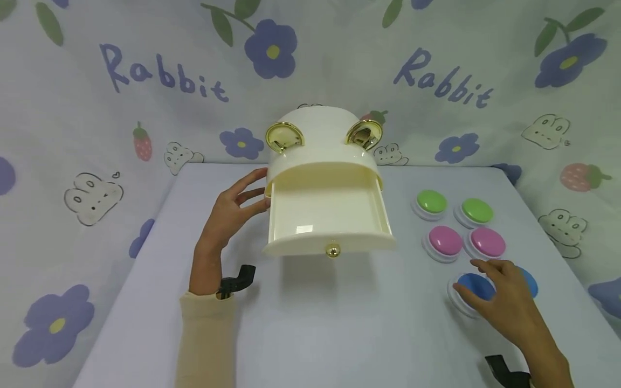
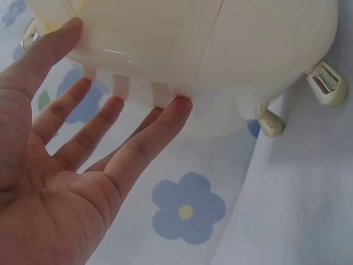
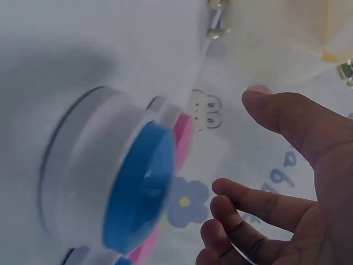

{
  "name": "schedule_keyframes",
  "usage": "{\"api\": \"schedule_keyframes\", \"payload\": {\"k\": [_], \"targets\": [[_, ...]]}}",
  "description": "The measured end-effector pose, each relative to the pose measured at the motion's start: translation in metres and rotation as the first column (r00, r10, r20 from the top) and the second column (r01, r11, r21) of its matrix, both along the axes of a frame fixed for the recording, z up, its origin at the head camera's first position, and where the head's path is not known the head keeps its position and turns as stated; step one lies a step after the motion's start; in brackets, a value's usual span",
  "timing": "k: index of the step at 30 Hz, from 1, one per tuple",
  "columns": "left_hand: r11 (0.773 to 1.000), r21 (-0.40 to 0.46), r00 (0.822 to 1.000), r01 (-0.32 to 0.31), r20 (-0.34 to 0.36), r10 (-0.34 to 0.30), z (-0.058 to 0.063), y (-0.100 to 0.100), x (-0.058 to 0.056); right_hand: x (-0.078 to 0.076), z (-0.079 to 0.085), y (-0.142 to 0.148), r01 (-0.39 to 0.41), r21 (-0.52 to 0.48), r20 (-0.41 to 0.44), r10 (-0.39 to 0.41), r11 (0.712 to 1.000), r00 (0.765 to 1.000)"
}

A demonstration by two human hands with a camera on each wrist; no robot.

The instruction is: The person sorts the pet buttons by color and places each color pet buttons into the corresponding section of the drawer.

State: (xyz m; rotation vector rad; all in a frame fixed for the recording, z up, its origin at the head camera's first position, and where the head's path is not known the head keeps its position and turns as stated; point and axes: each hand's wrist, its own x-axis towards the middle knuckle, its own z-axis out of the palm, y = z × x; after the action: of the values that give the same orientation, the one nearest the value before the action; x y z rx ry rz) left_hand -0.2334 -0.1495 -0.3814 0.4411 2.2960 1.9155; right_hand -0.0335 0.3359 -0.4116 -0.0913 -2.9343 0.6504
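A cream-coloured box [image 1: 320,121] with two gold-rimmed ear-like pieces stands at the middle back of the table. Its drawer [image 1: 310,243], with a small gold knob [image 1: 333,250], is pulled out towards me. My left hand [image 1: 225,218] is at the box's left side, fingertips right at its smooth wall in the left wrist view. Over a blue-topped round push button [image 1: 477,284] at the right is my right hand [image 1: 514,304], its thumb and fingers spread apart. In the right wrist view that button [image 3: 140,187] stands apart from the fingers, and nothing is in the hand.
A second blue button [image 1: 530,282] is partly hidden behind my right hand. Beyond lie two pink buttons [image 1: 445,241] and two green buttons [image 1: 432,201], all on white round bases. A patterned cloth [image 1: 310,54] hangs behind the white table [image 1: 310,334].
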Motion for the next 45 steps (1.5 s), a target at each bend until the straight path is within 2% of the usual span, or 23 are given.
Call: {"api": "schedule_keyframes", "payload": {"k": [4,7,12,17,25,29,33,36,42,45], "targets": [[1.0,-0.017,1.0,-0.008,0.004,0.008,0.012,0.001,0.007,0.002,-0.015,0.016,0.003,0.057,0.034,-0.005,0.998,0.999],[1.0,-0.019,1.0,-0.007,-0.002,0.007,0.015,0.002,0.009,0.005,-0.022,0.022,0.028,0.11,0.081,-0.037,0.994,0.996],[1.0,-0.01,1.0,-0.003,-0.009,0.003,0.005,0.001,0.003,0.012,-0.028,0.027,0.086,0.158,0.156,-0.11,0.984,0.982],[1.0,-0.006,1.0,-0.004,-0.025,0.004,-0.007,-0.002,-0.004,0.017,-0.032,0.026,0.152,0.173,0.167,-0.181,0.973,0.969],[1.0,0.007,1.0,0.001,-0.025,-0.001,-0.008,-0.004,-0.003,0.021,-0.033,0.022,0.195,0.147,0.143,-0.216,0.97,0.966],[1.0,0.012,1.0,0.01,-0.024,-0.01,-0.007,-0.004,-0.003,0.023,-0.028,0.017,0.208,0.122,0.15,-0.225,0.97,0.963],[1.0,0.01,1.0,0.009,-0.026,-0.009,-0.007,-0.004,-0.003,0.023,-0.018,0.014,0.187,0.077,0.114,-0.195,0.979,0.974],[1.0,0.007,1.0,0.005,-0.026,-0.004,-0.007,-0.004,-0.003,0.019,-0.008,0.011,0.165,0.049,0.071,-0.168,0.985,0.983],[1.0,0.003,1.0,0.002,-0.019,-0.002,-0.006,-0.004,-0.001,0.007,0.015,0.008,0.131,0.057,0.112,-0.136,0.99,0.984],[1.0,0.004,1.0,0.002,-0.022,-0.002,-0.006,-0.004,-0.001,0.001,0.026,0.006,0.094,0.055,0.095,-0.099,0.994,0.991]]}}
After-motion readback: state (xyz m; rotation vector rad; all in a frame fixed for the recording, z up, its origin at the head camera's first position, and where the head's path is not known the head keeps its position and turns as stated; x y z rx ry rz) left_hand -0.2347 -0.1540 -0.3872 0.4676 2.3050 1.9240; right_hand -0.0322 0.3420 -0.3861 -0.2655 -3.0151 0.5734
